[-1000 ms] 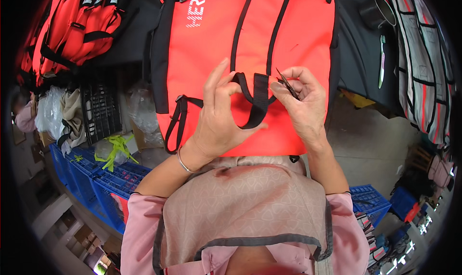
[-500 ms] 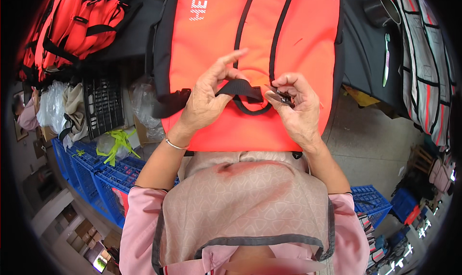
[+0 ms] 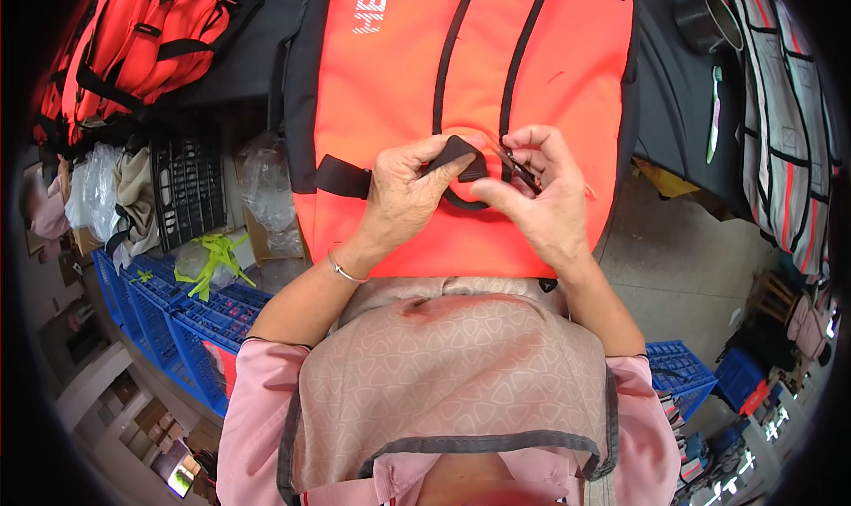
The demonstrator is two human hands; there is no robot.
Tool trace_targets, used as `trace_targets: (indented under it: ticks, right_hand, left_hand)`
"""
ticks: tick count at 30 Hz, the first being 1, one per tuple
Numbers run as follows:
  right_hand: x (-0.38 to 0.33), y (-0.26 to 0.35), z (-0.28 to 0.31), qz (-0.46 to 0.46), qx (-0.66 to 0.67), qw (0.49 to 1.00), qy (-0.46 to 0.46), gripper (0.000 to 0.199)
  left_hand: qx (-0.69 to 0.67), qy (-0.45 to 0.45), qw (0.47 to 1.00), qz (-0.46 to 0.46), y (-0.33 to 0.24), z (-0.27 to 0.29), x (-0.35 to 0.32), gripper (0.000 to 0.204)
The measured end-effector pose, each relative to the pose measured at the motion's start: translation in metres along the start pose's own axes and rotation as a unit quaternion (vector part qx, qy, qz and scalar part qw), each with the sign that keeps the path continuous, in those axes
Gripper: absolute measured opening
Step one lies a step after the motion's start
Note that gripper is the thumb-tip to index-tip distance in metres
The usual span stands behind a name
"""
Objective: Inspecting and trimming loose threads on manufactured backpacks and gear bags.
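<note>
A bright orange bag with black sides (image 3: 381,98) lies in front of me, two black cords or trims running down its face. My left hand (image 3: 399,196) is closed, pinching a folded black webbing strap (image 3: 459,156) low on the bag. A flat black strap end (image 3: 343,177) sticks out to the left of that hand. My right hand (image 3: 550,200) grips small dark thread snips (image 3: 521,169), their tip close to the strap; its thumb reaches toward the webbing. Part of a black loop shows beneath the strap, and the fingers hide the rest.
More orange bags (image 3: 146,45) are piled at the far left. On the dark table at the right are a dark cup (image 3: 709,20), a toothbrush (image 3: 714,116) and striped grey bags (image 3: 784,116). Blue crates (image 3: 177,329) and a black crate (image 3: 189,191) stand lower left.
My left hand has moved right and closed on the strap, bringing it nearer the snips. The strap's loose end has swung out flat. The bag has shifted slightly right.
</note>
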State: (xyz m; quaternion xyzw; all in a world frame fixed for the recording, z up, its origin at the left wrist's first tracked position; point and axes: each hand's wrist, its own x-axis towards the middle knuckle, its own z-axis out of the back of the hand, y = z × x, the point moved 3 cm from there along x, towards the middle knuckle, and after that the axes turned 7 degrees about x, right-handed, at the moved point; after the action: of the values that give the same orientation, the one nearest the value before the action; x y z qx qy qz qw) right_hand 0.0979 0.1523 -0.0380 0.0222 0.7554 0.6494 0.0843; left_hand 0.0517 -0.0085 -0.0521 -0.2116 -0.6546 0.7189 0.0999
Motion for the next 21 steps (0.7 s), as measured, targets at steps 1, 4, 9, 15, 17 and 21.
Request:
trace_targets:
  ticks: [1,4,9,15,17,21]
  right_hand:
    - [-0.002,0.002,-0.003,0.001,-0.082,0.997,0.002,0.038]
    - [-0.002,-0.001,-0.003,0.002,-0.147,0.989,0.015,0.043]
    - [-0.001,-0.005,0.003,-0.007,-0.119,0.992,0.039,0.046]
    - [-0.009,0.008,-0.003,0.239,-0.371,0.897,-0.004,0.043]
    - [-0.012,0.003,-0.004,0.382,-0.430,0.818,-0.012,0.039]
    - [-0.005,0.010,-0.006,0.439,-0.494,0.751,0.019,0.021]
  left_hand:
    - [0.030,0.018,0.999,0.036,0.001,0.001,0.000,0.019]
    - [-0.042,0.001,0.999,-0.030,0.010,0.001,0.003,0.021]
    - [-0.079,-0.009,0.996,-0.048,0.013,0.006,0.006,0.023]
    - [-0.119,0.008,0.993,0.011,0.021,0.013,0.007,0.015]
    - [-0.130,0.013,0.991,0.023,0.023,0.013,0.007,0.014]
    - [-0.152,0.030,0.988,0.005,0.025,0.015,0.007,0.013]
